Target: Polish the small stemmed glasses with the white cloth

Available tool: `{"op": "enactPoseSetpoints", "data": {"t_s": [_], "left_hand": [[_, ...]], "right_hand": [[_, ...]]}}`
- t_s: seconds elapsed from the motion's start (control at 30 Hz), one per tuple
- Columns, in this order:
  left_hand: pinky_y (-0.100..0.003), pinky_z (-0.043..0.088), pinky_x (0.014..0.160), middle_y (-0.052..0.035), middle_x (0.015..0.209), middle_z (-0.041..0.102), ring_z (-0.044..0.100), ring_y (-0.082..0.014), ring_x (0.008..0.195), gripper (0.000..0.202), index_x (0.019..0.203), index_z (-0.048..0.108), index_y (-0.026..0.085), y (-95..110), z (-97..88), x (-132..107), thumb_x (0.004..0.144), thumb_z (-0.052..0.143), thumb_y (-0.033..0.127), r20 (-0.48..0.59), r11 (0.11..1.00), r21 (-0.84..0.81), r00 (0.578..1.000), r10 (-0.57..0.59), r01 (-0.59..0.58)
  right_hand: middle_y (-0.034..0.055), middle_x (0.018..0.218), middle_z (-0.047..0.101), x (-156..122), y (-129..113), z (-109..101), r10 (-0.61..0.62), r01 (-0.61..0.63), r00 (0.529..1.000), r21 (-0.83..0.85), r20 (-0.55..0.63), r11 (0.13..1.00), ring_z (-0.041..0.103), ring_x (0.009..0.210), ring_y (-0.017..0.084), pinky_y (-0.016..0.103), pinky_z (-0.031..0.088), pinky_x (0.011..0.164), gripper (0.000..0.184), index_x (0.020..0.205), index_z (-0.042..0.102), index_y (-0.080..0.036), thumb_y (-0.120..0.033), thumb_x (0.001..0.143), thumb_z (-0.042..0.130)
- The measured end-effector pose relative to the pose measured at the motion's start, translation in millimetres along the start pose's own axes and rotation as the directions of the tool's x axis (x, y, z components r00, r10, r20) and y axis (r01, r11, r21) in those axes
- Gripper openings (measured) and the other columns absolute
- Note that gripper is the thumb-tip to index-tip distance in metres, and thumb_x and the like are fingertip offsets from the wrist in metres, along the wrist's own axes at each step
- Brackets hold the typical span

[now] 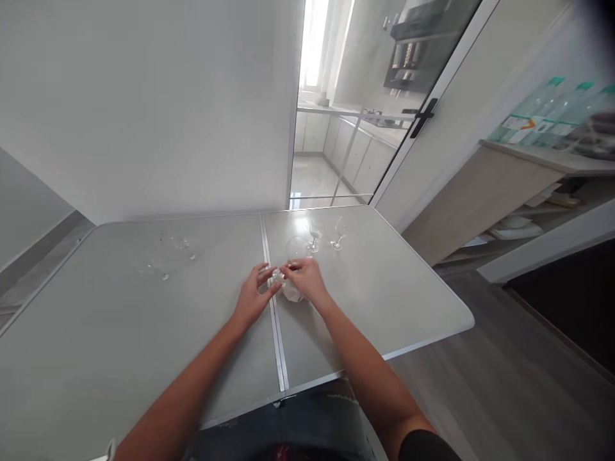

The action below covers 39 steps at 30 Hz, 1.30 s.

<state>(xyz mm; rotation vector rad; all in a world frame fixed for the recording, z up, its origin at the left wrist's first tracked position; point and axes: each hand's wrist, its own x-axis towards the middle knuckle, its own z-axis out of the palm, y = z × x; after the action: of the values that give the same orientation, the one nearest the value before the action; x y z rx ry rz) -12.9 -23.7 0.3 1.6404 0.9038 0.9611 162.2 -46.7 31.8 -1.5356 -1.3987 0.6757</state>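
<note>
Both bare forearms stretch forward and converge. The left hand [254,299] sits just left of the grey table's pale metal centre seam [278,349] and the right hand [308,280] just right of it. Fingers are curled into pinches and the fingertips meet over the seam.

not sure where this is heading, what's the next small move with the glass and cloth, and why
Probably turn the clear glass a little with the left hand so the white cloth under the right hand meets a fresh part. Both hands already meet on it at the seam of the table.
</note>
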Motion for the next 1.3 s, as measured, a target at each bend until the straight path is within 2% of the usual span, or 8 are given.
{"op": "enactPoseSetpoints", "data": {"t_s": [0.07, 0.17, 0.27, 0.4, 0.57, 0.77, 1.17, 1.3], "left_hand": [[-0.049, 0.050, 0.106, -0.0173, 0.138, 0.063, 0.065, -0.0295, 0.123, 0.067, 0.139, 0.047, 0.022, -1.8, 5.3, -2.2, 0.082, 0.075, 0.043, 0.173, 0.996, -0.067, 0.984, -0.051, 0.063], [-0.044, 0.054, 0.100, -0.0167, 0.140, 0.061, 0.068, -0.0280, 0.116, 0.060, 0.138, 0.052, 0.022, 7.5, 11.0, -9.7, 0.086, 0.072, 0.044, 0.467, 0.984, -0.126, 0.883, -0.051, 0.124], [-0.039, 0.055, 0.095, -0.0122, 0.120, 0.071, 0.071, -0.0251, 0.106, 0.045, 0.127, 0.065, 0.021, 20.5, 11.6, -16.2, 0.088, 0.070, 0.043, 0.597, 0.995, -0.065, 0.802, -0.020, 0.073], [-0.035, 0.055, 0.085, -0.0067, 0.091, 0.075, 0.072, -0.0215, 0.089, 0.039, 0.119, 0.069, 0.020, 24.5, 8.0, -16.2, 0.088, 0.068, 0.045, 0.566, 0.999, 0.020, 0.823, -0.042, 0.037], [-0.033, 0.054, 0.083, -0.0069, 0.097, 0.073, 0.071, -0.0197, 0.088, 0.035, 0.114, 0.070, 0.021, 21.7, 7.4, -13.8, 0.088, 0.067, 0.045, 0.558, 1.000, 0.022, 0.830, -0.017, 0.005], [-0.031, 0.054, 0.082, -0.0077, 0.110, 0.069, 0.070, -0.0174, 0.086, 0.033, 0.111, 0.071, 0.021, 25.7, 8.3, -13.7, 0.089, 0.067, 0.045, 0.554, 1.000, 0.016, 0.833, -0.001, -0.010], [-0.031, 0.053, 0.081, -0.0066, 0.104, 0.067, 0.068, -0.0176, 0.085, 0.033, 0.109, 0.070, 0.021, 24.8, 6.6, -13.8, 0.088, 0.066, 0.047, 0.566, 1.000, 0.015, 0.824, -0.003, -0.007], [-0.031, 0.052, 0.080, -0.0058, 0.097, 0.068, 0.068, -0.0182, 0.086, 0.036, 0.111, 0.069, 0.020, 20.3, 3.8, -14.1, 0.087, 0.069, 0.047, 0.584, 1.000, 0.007, 0.812, -0.008, 0.004]], "right_hand": [[0.0020, 0.069, 0.075, 6.3, 4.3, -12.5, 0.090, -0.090, 0.990, 0.005, -0.110, 0.996, 0.068, 0.068, 0.017, 0.023, 0.044, 0.063, 0.029, 0.064, 0.073, -0.018, -0.038, 0.082, 0.063], [0.0031, 0.070, 0.075, 11.2, 13.2, -27.9, 0.145, -0.179, 0.961, -0.128, -0.236, 0.976, 0.069, 0.071, 0.018, 0.023, 0.044, 0.065, 0.026, 0.059, 0.072, -0.020, -0.035, 0.079, 0.063], [0.0046, 0.064, 0.073, 10.6, 20.5, -42.5, 0.213, -0.299, 0.938, -0.330, -0.274, 0.895, 0.066, 0.065, 0.019, 0.025, 0.041, 0.060, 0.021, 0.060, 0.073, -0.022, -0.031, 0.075, 0.062], [0.0055, 0.060, 0.068, 8.3, 26.2, -62.6, 0.339, -0.422, 0.905, -0.443, -0.256, 0.791, 0.060, 0.058, 0.018, 0.027, 0.034, 0.052, 0.018, 0.059, 0.072, -0.022, -0.029, 0.070, 0.061], [0.0052, 0.064, 0.069, 10.4, 34.8, -78.7, 0.423, -0.491, 0.870, -0.397, -0.252, 0.775, 0.060, 0.063, 0.018, 0.025, 0.035, 0.052, 0.013, 0.062, 0.074, -0.021, -0.026, 0.065, 0.062], [0.0042, 0.066, 0.069, 11.3, 44.7, -81.7, 0.436, -0.481, 0.876, -0.345, -0.204, 0.806, 0.060, 0.064, 0.017, 0.024, 0.037, 0.053, 0.014, 0.065, 0.075, -0.021, -0.027, 0.064, 0.062], [0.0022, 0.064, 0.069, 13.8, 45.8, -83.8, 0.436, -0.469, 0.883, -0.341, -0.172, 0.815, 0.060, 0.063, 0.016, 0.024, 0.037, 0.052, 0.015, 0.071, 0.075, -0.020, -0.032, 0.064, 0.071], [0.0002, 0.051, 0.057, 9.2, 47.7, -98.8, 0.506, -0.496, 0.857, -0.416, -0.094, 0.762, 0.050, 0.050, 0.013, 0.025, 0.032, 0.048, 0.027, 0.054, 0.063, -0.018, -0.039, 0.060, 0.080]]}}
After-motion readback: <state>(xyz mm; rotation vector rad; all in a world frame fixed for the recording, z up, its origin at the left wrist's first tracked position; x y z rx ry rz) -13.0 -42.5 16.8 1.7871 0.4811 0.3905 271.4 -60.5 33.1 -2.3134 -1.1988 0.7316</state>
